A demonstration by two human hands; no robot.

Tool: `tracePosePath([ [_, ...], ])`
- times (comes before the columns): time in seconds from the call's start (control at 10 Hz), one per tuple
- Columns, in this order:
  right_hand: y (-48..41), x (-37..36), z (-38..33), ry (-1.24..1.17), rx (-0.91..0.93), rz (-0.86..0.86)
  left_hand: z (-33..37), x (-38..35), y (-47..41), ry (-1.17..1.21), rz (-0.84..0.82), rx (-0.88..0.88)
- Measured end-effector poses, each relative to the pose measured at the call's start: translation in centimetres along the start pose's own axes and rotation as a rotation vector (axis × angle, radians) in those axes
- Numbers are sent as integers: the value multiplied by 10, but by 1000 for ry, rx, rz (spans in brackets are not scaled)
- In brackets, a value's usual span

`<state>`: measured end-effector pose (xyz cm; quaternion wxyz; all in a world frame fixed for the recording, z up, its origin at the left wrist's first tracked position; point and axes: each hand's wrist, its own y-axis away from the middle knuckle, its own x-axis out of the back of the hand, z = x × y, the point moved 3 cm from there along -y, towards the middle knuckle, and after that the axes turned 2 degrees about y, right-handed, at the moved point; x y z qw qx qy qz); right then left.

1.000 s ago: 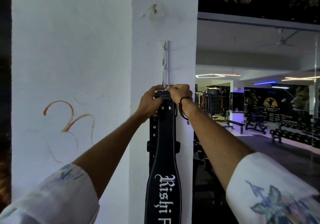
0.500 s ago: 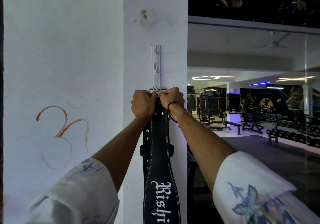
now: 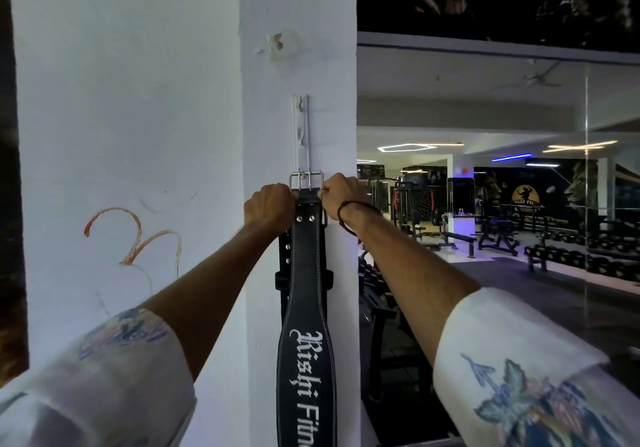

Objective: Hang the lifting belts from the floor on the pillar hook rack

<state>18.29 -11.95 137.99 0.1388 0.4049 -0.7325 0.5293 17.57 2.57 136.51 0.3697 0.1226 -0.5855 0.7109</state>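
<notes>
A black leather lifting belt (image 3: 306, 308) with white lettering hangs flat against the white pillar (image 3: 277, 117). Its silver buckle (image 3: 307, 179) sits at the lower hook of the white hook rack (image 3: 300, 128) screwed to the pillar. My left hand (image 3: 270, 207) grips the belt's top end from the left, and my right hand (image 3: 338, 197) grips it from the right, just under the buckle. A second black strap with holes (image 3: 286, 256) shows behind the belt's left edge. The belt's lower end runs out of view.
The pillar's left face carries an orange scrawl (image 3: 135, 242). To the right opens a gym hall with benches (image 3: 453, 238), a dumbbell rack (image 3: 585, 259) and machines, well behind the pillar. A dark rack (image 3: 381, 308) stands close beside the pillar's right edge.
The buckle has come clear above my fists and now sits at the rack's lower hook. My two hands have spread slightly apart on the belt's top end.
</notes>
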Motion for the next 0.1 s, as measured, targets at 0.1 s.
tracePosePath([
  [0.1,39,16,-4,95,145,10,6,8,35,-120,-5,-62],
])
